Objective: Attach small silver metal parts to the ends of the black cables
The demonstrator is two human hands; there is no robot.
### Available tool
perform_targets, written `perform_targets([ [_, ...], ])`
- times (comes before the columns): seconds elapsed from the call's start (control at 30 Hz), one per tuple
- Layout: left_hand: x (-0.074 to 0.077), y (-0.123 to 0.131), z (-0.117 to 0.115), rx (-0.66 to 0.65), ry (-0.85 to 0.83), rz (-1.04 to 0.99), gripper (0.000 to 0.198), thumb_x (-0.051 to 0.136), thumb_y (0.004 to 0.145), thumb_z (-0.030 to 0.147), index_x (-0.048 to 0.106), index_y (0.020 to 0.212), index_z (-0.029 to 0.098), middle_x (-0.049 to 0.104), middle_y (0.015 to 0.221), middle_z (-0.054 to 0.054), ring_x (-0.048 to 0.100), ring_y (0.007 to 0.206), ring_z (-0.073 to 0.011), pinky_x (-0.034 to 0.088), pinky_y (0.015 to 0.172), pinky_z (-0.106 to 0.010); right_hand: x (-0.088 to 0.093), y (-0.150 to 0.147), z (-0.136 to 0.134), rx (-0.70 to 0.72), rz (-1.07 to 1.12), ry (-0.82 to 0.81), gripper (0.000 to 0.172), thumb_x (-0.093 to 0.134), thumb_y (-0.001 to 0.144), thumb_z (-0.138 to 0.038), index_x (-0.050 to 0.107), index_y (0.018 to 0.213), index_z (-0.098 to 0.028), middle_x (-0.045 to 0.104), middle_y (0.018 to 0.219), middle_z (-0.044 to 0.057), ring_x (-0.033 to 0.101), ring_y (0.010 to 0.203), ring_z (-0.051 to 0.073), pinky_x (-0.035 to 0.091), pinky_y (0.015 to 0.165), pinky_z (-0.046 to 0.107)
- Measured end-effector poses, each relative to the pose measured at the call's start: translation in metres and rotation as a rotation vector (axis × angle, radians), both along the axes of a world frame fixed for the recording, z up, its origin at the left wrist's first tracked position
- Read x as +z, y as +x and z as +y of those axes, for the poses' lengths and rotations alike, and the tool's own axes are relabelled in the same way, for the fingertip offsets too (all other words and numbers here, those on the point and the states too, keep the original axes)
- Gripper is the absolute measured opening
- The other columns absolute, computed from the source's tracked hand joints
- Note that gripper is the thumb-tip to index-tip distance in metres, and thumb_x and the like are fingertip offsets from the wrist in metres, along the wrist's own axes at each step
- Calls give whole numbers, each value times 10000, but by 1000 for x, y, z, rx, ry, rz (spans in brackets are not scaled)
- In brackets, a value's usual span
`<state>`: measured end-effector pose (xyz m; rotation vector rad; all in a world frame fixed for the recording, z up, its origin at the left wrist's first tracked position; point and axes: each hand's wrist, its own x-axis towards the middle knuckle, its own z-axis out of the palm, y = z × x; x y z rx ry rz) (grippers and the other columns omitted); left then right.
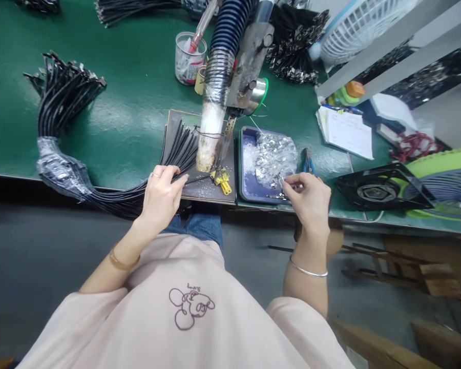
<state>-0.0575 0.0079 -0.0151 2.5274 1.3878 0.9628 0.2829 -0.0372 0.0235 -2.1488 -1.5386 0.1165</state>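
My left hand is closed on a black cable, whose end points right toward a small yellow fixture on a dark board. Below and behind this hand runs a thick bundle of black cables, wrapped in clear film farther left. More cable ends fan out on the board just beyond my fingers. My right hand pinches thumb and forefinger together at the right side of a blue tray. Small metal connectors lie there in a clear plastic bag; what the fingertips hold is too small to tell.
A ribbed hose with a pale nozzle comes down over the board, beside a metal arm and solder spool. Blue-handled pliers, a black fan and papers lie right. A plastic cup stands behind.
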Motion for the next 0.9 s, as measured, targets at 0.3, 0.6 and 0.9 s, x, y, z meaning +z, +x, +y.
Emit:
perform_targets([
  [0.3,9,2,-21,-303,-229,-121,204,607,950,179,801,1015,181,754,766,-88,626,841,-244,463,809,-405,-4,-3,-3,208,19,-86,108,628,743,-284,587,654,-239,670,687,18,583,581,172,474,644,324],
  [0.6,16,18,-5,-839,-1314,-629,187,775,814,321,826,859,146,721,586,-60,611,486,-127,440,470,-216,-12,-6,5,172,-90,-95,137,609,675,-206,491,635,-262,627,635,11,598,620,206,436,633,334],
  [0.9,8,35,-8,-251,-1279,-1295,337,825,633,377,577,733,172,494,468,77,296,364,-21,154,372,-169,-8,-59,-21,85,478,292,194,732,739,-292,558,676,-234,678,720,-2,594,486,136,515,478,293],
])
